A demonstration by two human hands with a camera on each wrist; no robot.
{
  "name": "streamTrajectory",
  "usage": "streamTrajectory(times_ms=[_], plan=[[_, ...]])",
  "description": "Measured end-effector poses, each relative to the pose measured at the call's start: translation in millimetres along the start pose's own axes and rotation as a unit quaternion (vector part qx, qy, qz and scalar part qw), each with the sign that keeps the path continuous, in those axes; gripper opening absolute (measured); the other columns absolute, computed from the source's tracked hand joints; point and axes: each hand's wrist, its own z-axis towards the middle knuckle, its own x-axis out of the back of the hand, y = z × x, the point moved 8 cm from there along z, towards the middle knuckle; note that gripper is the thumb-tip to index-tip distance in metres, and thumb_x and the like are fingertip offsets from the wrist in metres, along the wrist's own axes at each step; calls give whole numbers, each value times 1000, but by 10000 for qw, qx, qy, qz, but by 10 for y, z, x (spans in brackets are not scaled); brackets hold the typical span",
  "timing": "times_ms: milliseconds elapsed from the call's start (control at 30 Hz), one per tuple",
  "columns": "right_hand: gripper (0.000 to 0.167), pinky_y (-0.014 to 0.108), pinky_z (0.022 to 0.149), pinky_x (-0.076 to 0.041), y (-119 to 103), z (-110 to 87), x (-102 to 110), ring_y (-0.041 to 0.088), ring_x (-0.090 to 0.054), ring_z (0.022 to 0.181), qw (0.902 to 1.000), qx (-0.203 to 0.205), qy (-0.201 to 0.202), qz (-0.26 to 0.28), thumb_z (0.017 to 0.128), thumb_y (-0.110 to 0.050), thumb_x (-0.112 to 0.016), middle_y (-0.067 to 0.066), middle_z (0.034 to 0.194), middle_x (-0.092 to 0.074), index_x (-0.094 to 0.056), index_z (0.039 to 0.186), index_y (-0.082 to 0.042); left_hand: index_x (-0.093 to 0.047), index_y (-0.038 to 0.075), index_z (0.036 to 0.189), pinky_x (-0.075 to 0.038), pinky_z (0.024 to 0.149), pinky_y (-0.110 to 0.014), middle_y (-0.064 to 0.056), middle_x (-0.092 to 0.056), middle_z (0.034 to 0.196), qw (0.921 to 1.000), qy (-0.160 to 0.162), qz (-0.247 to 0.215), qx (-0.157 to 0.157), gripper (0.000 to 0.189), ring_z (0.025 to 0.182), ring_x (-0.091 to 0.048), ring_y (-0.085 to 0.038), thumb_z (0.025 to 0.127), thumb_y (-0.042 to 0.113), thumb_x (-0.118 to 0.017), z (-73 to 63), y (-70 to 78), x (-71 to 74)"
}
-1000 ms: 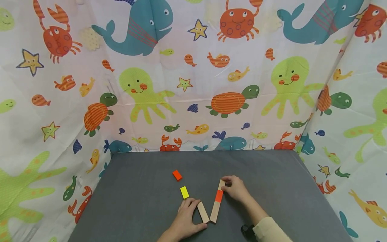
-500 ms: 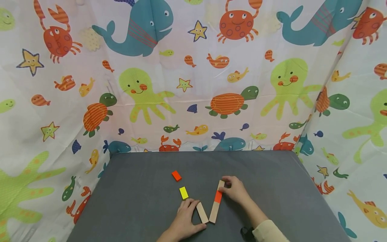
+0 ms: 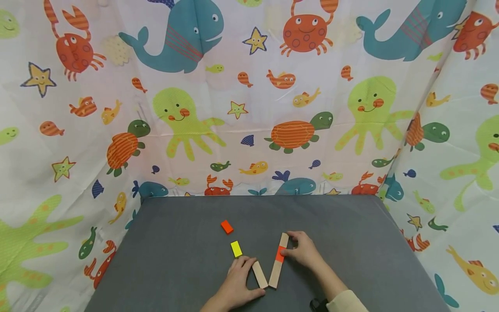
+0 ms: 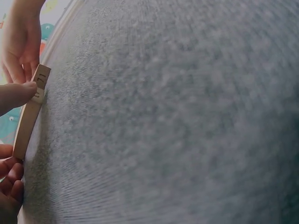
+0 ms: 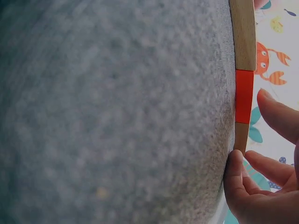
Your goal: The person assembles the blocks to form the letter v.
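Observation:
In the head view two rows of blocks meet in a V on the grey table. The left row is a plain wooden block [image 3: 260, 274]; my left hand [image 3: 236, 284] holds it by its ends, thumb at the near end, fingertips at the far one. The right row runs from a long wooden block [image 3: 275, 274] through an orange block [image 3: 280, 254] to a wooden block [image 3: 284, 239] at the far end. My right hand [image 3: 306, 251] touches that row, fingertips at the far end. Its thumb [image 5: 268, 100] lies close beside the orange block, off the far block.
A yellow block [image 3: 236, 249] lies just beyond my left fingertips, and a loose orange block [image 3: 227, 227] lies farther back. A sea-animal curtain [image 3: 249, 130] hangs behind the grey table [image 3: 187, 225]. Some black object [image 3: 317, 304] shows by the right sleeve.
My right thumb has slid toward me, from the far wooden block to the orange block's side, and the right fingers have loosened. My left hand and the loose blocks keep their places.

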Motion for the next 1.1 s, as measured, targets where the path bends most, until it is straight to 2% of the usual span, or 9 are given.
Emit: streamTrajectory(times_ms=[100,300,433,533,600,767,867,1000,1100], plan=[[74,52,96,-50,5,-16,5,35,-61,114,10000,37,34,8,71,-23,-93,20,129,-58,-63,134,-2,-52,14,145,-48,100,-52,-3,-53,131,10000,56,-52,-45,89,122,-48,-25,76,66,-77,9,3,32],[72,52,97,-50,-8,-20,3,34,-60,116,9999,133,17,-72,71,-23,-93,19,130,-58,-63,133,-2,-54,11,142,-49,101,-48,-3,-58,130,9987,444,-88,-232,77,119,-54,-22,84,58,-74,30,-10,169],[71,54,99,-48,-17,-23,-1,36,-59,117,9999,144,-1,-78,71,-23,-93,20,131,-57,-63,133,-2,-60,12,137,-54,91,-39,-1,-63,120,9914,1138,-242,-604,59,106,-60,-16,88,39,-77,-3,33,329],[71,55,99,-48,-20,-25,2,36,-59,117,9999,146,23,-72,72,-22,-93,20,132,-57,-63,133,-2,-65,11,131,-54,81,-33,-2,-66,114,9782,1842,-388,-877,50,97,-62,-16,86,24,-81,-43,61,473],[71,53,98,-49,-18,-26,3,35,-59,118,9999,126,30,-32,72,-21,-92,19,132,-57,-63,134,-3,-66,11,130,-54,80,-33,-5,-66,114,9715,2145,-532,-860,49,96,-63,-18,84,20,-82,-42,32,540],[71,51,96,-51,-1,-32,-5,35,-59,117,9999,123,16,-31,72,-21,-92,19,132,-57,-63,134,-2,-65,9,131,-55,79,-30,-9,-61,118,9617,2287,-1501,-146,54,98,-60,-21,81,17,-84,44,-235,576],[72,51,95,-52,-1,-33,-13,35,-59,117,9999,134,-18,-51,71,-22,-93,19,131,-57,-63,134,-2,-64,8,131,-54,80,-26,-10,-59,120,9482,2351,-2089,442,57,100,-59,-20,79,16,-85,75,-439,563],[71,50,95,-52,-4,-28,-15,34,-59,117,9999,131,-34,-53,71,-22,-93,19,130,-58,-63,133,-2,-62,6,131,-54,79,-26,-9,-58,122,9356,2418,-2410,904,61,100,-59,-19,76,15,-87,84,-602,554],[71,49,93,-53,-3,-19,-10,34,-60,116,9999,137,-9,-55,71,-21,-93,19,130,-58,-64,133,-2,-61,5,132,-55,79,-26,-9,-58,123,9345,2410,-2413,1018,63,100,-60,-18,75,15,-87,96,-641,558]])
